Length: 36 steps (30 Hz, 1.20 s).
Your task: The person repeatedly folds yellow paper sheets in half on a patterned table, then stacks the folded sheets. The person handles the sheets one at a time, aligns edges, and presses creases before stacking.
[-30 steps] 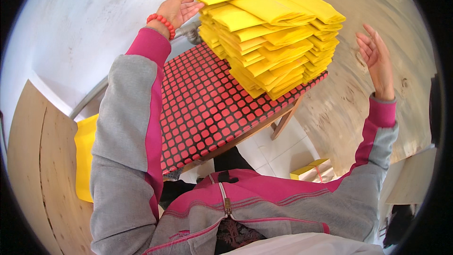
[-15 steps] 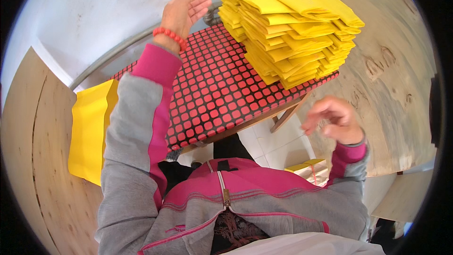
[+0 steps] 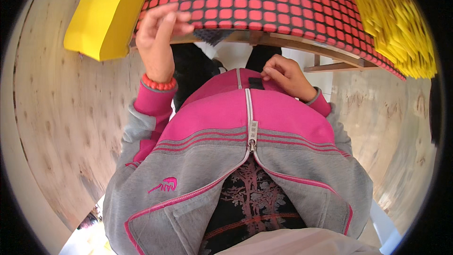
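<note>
My left hand (image 3: 160, 40), with a red bead bracelet at the wrist, is raised by the near left edge of the table with the red-and-black checked cover (image 3: 255, 4). Its fingers are apart and hold nothing. Just left of it, a yellow sheet-like piece (image 3: 106, 16) with folds slants down past the table's corner. My right hand (image 3: 288, 78) is low in front of my jacket, beside a small black patch (image 3: 256, 83). Its fingers are curled together, and I see nothing in them. Far to the right stands a tall stack of folded yellow pieces (image 3: 396, 23).
Wooden boards (image 3: 71, 127) rise at the left, and another wooden surface (image 3: 377, 113) is at the right. Below the table's front edge are a wooden crossbar (image 3: 337, 67) and my dark-clad legs (image 3: 191, 63). My open grey-and-pink jacket (image 3: 288, 113) fills the lower middle.
My left hand has drawn back from the table's far side to its near edge. My right hand has moved in toward my jacket and its fingers have curled. The view has tilted down.
</note>
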Each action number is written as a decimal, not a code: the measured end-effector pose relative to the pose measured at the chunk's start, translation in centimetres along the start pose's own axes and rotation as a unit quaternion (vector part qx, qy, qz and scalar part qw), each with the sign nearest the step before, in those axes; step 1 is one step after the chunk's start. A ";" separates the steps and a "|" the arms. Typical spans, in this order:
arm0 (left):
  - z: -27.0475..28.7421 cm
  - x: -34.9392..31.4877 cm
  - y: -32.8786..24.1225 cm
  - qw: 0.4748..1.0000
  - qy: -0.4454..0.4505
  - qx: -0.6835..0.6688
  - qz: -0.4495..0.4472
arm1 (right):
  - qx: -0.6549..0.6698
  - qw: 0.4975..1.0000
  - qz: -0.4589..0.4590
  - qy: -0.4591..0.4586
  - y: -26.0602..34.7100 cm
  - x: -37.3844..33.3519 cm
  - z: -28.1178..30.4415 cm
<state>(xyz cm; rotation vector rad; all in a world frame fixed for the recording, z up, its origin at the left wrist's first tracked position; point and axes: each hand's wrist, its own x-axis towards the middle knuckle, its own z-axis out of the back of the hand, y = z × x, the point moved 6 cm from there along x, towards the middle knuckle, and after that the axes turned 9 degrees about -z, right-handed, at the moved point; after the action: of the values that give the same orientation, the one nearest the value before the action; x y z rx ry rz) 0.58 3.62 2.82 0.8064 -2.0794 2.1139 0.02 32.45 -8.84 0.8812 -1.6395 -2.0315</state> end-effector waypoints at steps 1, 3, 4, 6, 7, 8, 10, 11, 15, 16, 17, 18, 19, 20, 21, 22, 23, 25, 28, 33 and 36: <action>1.9 -1.7 1.2 0.998 -0.042 0.019 0.031 | -0.069 0.997 0.017 -0.008 -0.3 1.0 -0.9; 5.6 -5.2 3.0 0.994 -0.084 0.029 0.070 | -0.161 0.985 0.064 -0.010 0.1 2.8 -3.1; 6.4 -6.5 3.6 0.995 -0.080 0.013 0.065 | -0.182 0.979 0.090 -0.005 0.3 3.6 -3.9; 8.4 -9.0 4.9 0.988 -0.104 0.006 0.115 | -0.278 0.946 0.168 -0.010 1.2 5.5 -5.9; 8.9 -9.5 4.9 0.991 -0.100 -0.011 0.091 | -0.317 0.930 0.183 -0.033 1.5 6.7 -6.4; 9.3 -10.2 5.2 0.990 -0.106 -0.014 0.092 | -0.355 0.912 0.197 -0.055 1.7 7.7 -7.0; 9.1 -10.6 5.7 0.990 -0.107 -0.013 0.087 | -0.416 0.878 0.211 -0.106 1.9 9.5 -6.5; 9.2 -10.7 5.7 0.991 -0.109 -0.013 0.080 | -0.446 0.860 0.212 -0.130 1.9 10.5 -6.6; 10.2 -10.8 5.7 0.991 -0.107 -0.012 0.078 | -0.570 0.778 0.217 -0.153 1.4 13.7 -6.9; 10.7 -11.0 5.7 0.990 -0.114 -0.007 0.087 | -0.539 0.779 0.271 -0.169 1.8 13.7 -7.1; 11.2 -11.0 5.6 0.989 -0.116 -0.005 0.086 | -0.549 0.775 0.268 -0.161 1.7 14.2 -7.1; 11.4 -11.0 5.6 0.990 -0.113 -0.011 0.077 | -0.557 0.779 0.242 -0.156 1.4 14.8 -7.0; 11.7 -11.1 5.6 0.990 -0.119 -0.013 0.078 | -0.565 0.785 0.206 -0.146 1.0 15.2 -6.8; 12.1 -11.0 5.6 0.989 -0.123 -0.019 0.074 | -0.549 0.797 0.202 -0.149 0.9 15.4 -6.7; 12.4 -10.8 5.3 0.990 -0.129 -0.016 0.057 | -0.532 0.810 0.192 -0.152 0.9 15.5 -6.5; 12.9 -10.6 5.0 0.990 -0.136 -0.013 0.041 | -0.510 0.831 0.160 -0.151 0.6 15.8 -6.2; 13.3 -10.3 4.6 0.989 -0.142 -0.009 0.025 | -0.527 0.805 0.209 -0.175 1.2 15.5 -6.4; 14.7 -9.7 3.2 0.984 -0.175 0.018 -0.010 | -0.551 0.763 0.266 -0.208 2.0 15.1 -6.8; 17.2 -8.9 0.2 0.969 -0.232 0.076 -0.046 | -0.565 0.780 0.207 -0.175 2.3 15.0 -6.9; 19.2 -5.8 -6.4 0.936 -0.186 0.213 -0.210 | -0.598 0.768 0.200 -0.117 6.2 11.8 -8.8; 19.6 -2.1 -8.5 0.910 -0.070 0.314 -0.261 | -0.517 0.807 0.270 0.097 10.9 9.4 -11.6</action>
<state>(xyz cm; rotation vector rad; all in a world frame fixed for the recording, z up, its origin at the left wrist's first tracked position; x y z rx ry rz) 11.99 -13.57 8.71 1.4182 -0.9956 2.4235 0.11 15.31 -1.84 0.1562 -0.3837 -1.8851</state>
